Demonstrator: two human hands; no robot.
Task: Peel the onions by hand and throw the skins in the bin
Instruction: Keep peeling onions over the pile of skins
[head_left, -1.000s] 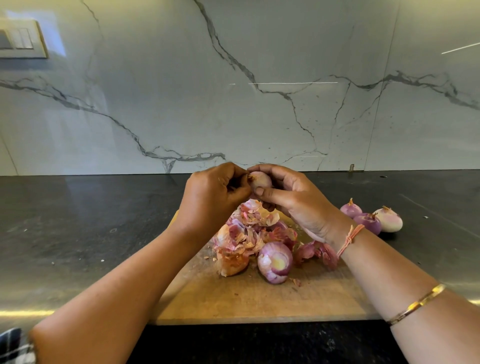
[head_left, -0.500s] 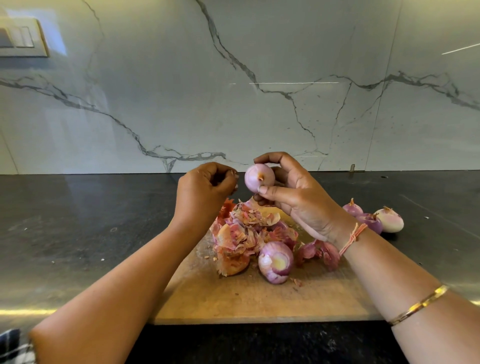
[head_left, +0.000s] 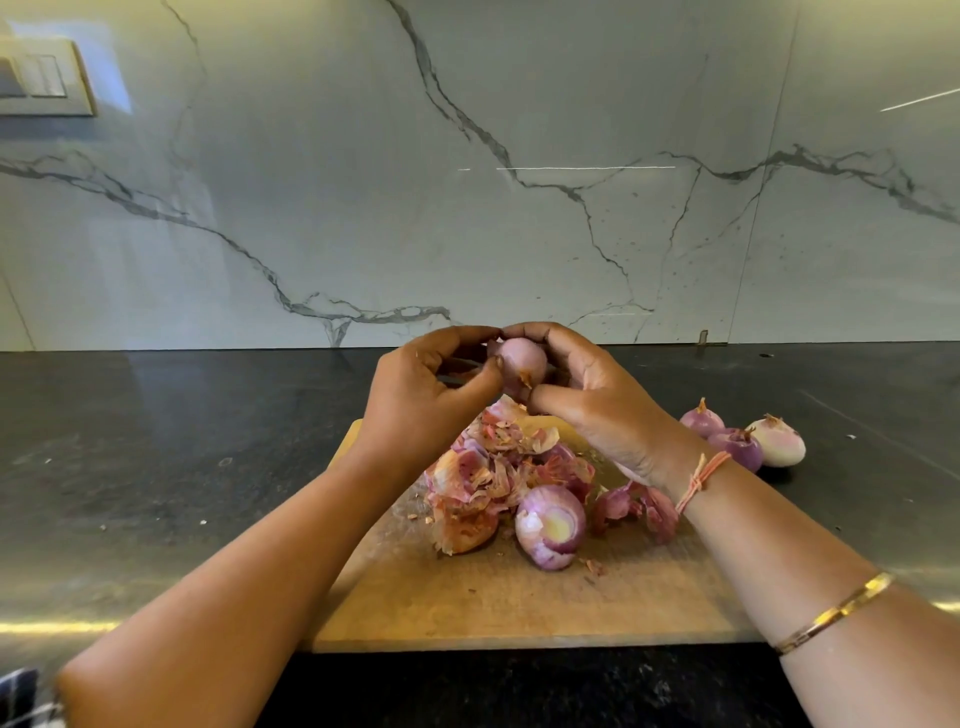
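Note:
A small pale purple onion (head_left: 522, 361) is held up above the wooden board (head_left: 519, 608). My right hand (head_left: 592, 389) grips it from the right, thumb below and fingers over the top. My left hand (head_left: 431, 389) pinches at the onion's left side with fingertips and thumb. Under the hands lies a heap of pink and orange skins (head_left: 493, 467). A cut onion (head_left: 550, 527) lies on the board in front of the heap. No bin is in view.
Three peeled onions (head_left: 743, 441) lie together on the dark countertop (head_left: 156, 467) right of the board. More skin pieces (head_left: 639, 509) lie by my right wrist. A marble wall (head_left: 467, 182) stands behind, with a switch plate (head_left: 41, 83) at upper left.
My left hand, briefly apart from the onion half a second ago, has come back to its left side. My right hand has turned the onion slightly.

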